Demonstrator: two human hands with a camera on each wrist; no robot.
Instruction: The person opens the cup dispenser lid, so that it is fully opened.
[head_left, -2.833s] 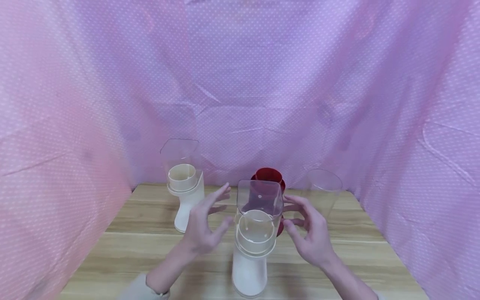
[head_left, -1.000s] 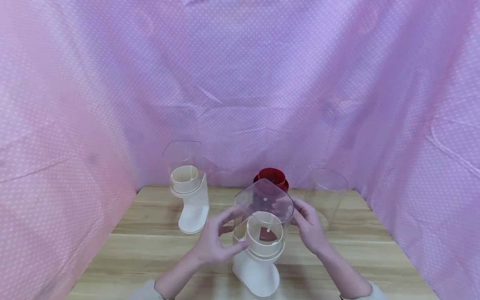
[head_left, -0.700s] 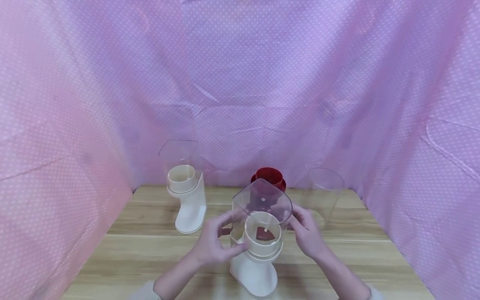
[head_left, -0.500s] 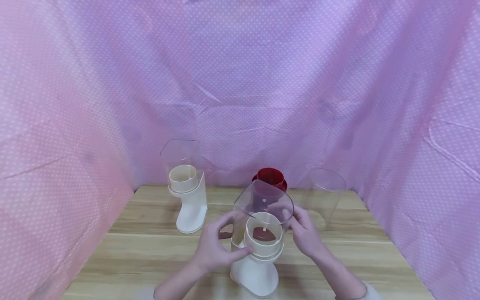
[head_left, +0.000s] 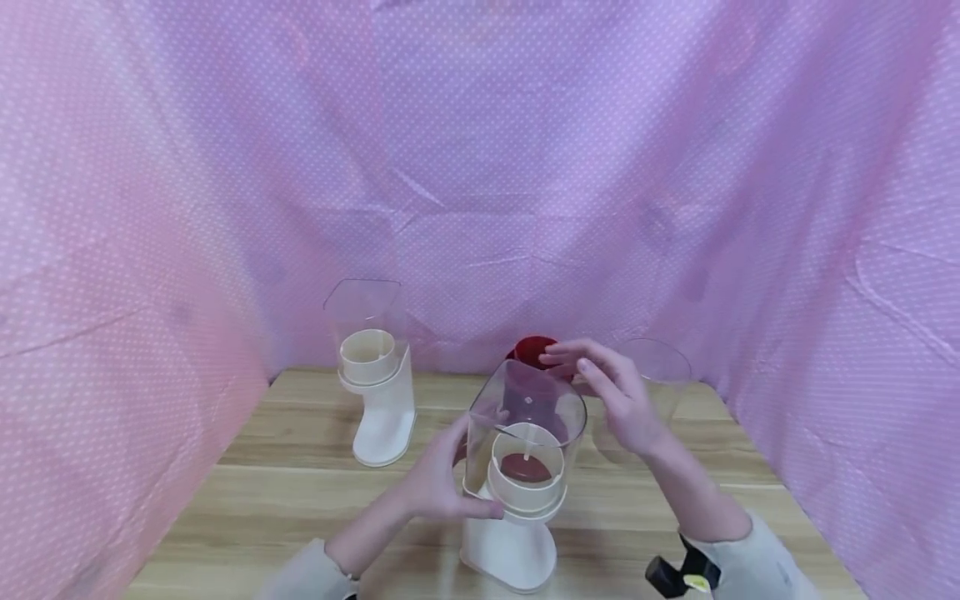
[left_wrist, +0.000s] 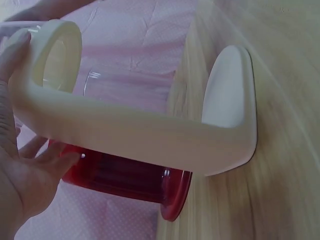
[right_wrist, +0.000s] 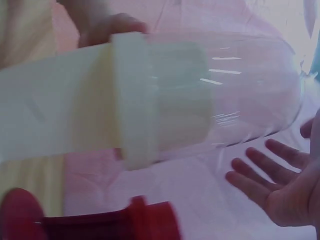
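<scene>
A white stand [head_left: 510, 554] with a clear plastic container [head_left: 491, 442] on its ring-shaped collar stands upright at the near middle of the table. My left hand [head_left: 435, 483] grips it at collar height, thumb in front and fingers behind; the left wrist view shows the hand [left_wrist: 25, 180] against the stand's column [left_wrist: 120, 130]. Fingers spread, my right hand [head_left: 626, 400] is raised to the right of the container; the right wrist view shows that hand [right_wrist: 285, 192] holding nothing, apart from the container [right_wrist: 250, 90]. Inside the collar a dark red surface shows through.
A red stand [head_left: 531, 350] is behind the white one, partly hidden. At the back right stands a loose clear cylinder [head_left: 663, 400]. A second white stand [head_left: 386, 425] with a clear container is at the back left. Polka-dot pink cloth [head_left: 480, 150] surrounds the wooden table [head_left: 247, 517].
The white stand and its container have been turned since the earliest frame. My left hand has closed round it. My right hand has left the container's right side and moved up.
</scene>
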